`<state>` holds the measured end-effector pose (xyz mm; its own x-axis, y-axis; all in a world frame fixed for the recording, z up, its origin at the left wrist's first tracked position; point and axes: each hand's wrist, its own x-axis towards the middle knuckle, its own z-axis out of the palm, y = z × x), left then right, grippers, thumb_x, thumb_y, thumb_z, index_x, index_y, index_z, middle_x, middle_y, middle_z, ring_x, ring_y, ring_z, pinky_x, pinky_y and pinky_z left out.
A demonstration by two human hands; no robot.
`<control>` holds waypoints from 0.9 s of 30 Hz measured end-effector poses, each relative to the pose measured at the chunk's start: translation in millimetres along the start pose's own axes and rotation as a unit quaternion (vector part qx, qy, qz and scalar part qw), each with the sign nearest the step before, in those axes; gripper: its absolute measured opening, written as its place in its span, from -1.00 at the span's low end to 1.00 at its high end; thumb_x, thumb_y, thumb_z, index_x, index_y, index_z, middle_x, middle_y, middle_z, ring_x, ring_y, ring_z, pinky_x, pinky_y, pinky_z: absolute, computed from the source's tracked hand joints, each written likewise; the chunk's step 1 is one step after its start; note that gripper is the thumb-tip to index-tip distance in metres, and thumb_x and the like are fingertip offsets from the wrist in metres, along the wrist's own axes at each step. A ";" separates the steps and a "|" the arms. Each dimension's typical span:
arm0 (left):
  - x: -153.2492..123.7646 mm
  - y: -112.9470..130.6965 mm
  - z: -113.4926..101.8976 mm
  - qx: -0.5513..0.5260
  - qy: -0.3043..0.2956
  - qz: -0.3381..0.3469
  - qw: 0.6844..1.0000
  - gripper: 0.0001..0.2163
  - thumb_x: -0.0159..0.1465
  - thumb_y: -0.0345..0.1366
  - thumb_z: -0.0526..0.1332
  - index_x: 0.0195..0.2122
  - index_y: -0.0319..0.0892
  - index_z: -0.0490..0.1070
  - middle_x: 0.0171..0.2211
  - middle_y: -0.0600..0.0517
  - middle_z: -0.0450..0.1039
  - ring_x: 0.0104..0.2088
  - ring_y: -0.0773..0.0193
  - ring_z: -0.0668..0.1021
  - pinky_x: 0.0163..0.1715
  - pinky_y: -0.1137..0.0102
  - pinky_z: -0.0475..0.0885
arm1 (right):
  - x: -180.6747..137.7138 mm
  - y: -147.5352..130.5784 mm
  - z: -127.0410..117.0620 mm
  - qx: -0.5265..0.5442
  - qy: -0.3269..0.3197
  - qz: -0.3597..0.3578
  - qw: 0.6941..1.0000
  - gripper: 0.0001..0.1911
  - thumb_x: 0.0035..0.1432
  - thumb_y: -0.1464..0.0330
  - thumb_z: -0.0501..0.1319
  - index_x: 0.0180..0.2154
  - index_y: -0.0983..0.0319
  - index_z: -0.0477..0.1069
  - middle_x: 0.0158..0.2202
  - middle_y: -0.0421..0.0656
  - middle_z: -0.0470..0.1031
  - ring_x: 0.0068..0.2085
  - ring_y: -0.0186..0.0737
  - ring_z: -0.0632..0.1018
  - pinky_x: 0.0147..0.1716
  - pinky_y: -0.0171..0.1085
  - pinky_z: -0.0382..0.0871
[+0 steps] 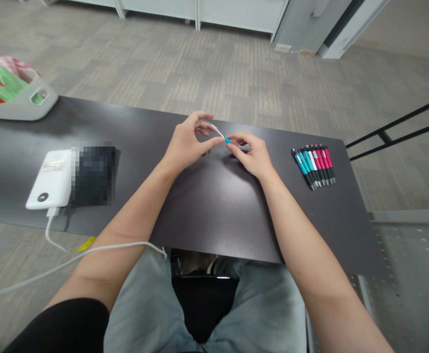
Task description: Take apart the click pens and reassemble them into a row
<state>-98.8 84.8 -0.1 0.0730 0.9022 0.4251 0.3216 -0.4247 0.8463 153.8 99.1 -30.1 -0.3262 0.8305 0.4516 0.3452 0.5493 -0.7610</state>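
Note:
Over the far middle of the dark table, my two hands meet at a small teal pen part point(227, 139) with a thin white stick point(218, 130), like a pen refill, slanting up and left from it. My right hand point(249, 152) pinches the teal part between thumb and fingers. Close against it, my left hand point(192, 139) has its thumb tip at the teal part and its fingers curled by the white stick's upper end. Small dark bits point(206, 152) show below my left hand, too small to name. Several pens point(313, 165) with teal, white and pink barrels lie in a row to the right.
On the table's left lie a white power bank point(50, 179) and a blurred dark object point(93, 175). A white cable point(100, 249) runs across my left forearm. A pale basket point(34, 105) with coloured cloth-like items stands at the far left. A black metal frame point(387, 137) is beyond the right edge.

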 end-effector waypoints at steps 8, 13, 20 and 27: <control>8.3 -7.9 1.2 -0.106 0.012 0.003 0.994 -0.43 0.30 0.34 0.61 -0.14 -0.11 0.68 -0.22 -0.03 0.77 -0.23 0.24 0.76 -0.14 0.37 0.65 | -1.5 0.7 -0.3 0.000 0.004 -0.007 1.000 -0.78 0.45 0.11 0.48 0.04 -0.01 0.77 -0.13 -0.16 0.78 -0.12 -0.01 0.71 0.06 0.01 0.66; 7.3 -7.5 3.3 -0.106 0.003 0.011 0.994 -0.41 0.31 0.39 0.58 -0.14 -0.10 0.69 -0.22 -0.02 0.78 -0.24 0.24 0.76 -0.19 0.37 0.63 | -1.0 0.2 0.8 0.014 0.001 -0.031 0.999 -0.79 0.47 0.10 0.45 0.03 -0.02 0.77 -0.16 -0.16 0.78 -0.16 -0.02 0.69 0.01 0.00 0.65; 6.2 -9.9 7.7 -0.104 -0.003 0.037 0.994 -0.43 0.36 0.37 0.54 -0.14 -0.11 0.68 -0.21 -0.04 0.78 -0.23 0.24 0.77 -0.15 0.37 0.68 | -0.7 2.5 1.6 0.022 -0.006 -0.026 0.999 -0.64 0.50 -0.09 0.44 0.05 0.00 0.76 -0.14 -0.12 0.76 -0.15 0.00 0.69 0.00 0.00 0.63; 3.3 -8.9 10.5 -0.054 0.037 0.068 0.996 -0.56 0.46 0.20 0.55 -0.11 -0.10 0.62 -0.16 -0.02 0.79 -0.20 0.26 0.79 -0.10 0.39 0.70 | -1.5 -1.7 3.2 0.030 -0.010 -0.030 0.999 -0.49 0.48 -0.23 0.39 0.06 0.00 0.77 -0.14 -0.11 0.76 -0.15 0.01 0.68 0.01 0.02 0.64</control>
<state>-91.6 92.4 -9.6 0.0373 0.8299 0.5567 0.2104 -0.5511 0.8075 150.9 96.6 -31.0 -0.3629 0.7937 0.4882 0.2709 0.5912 -0.7597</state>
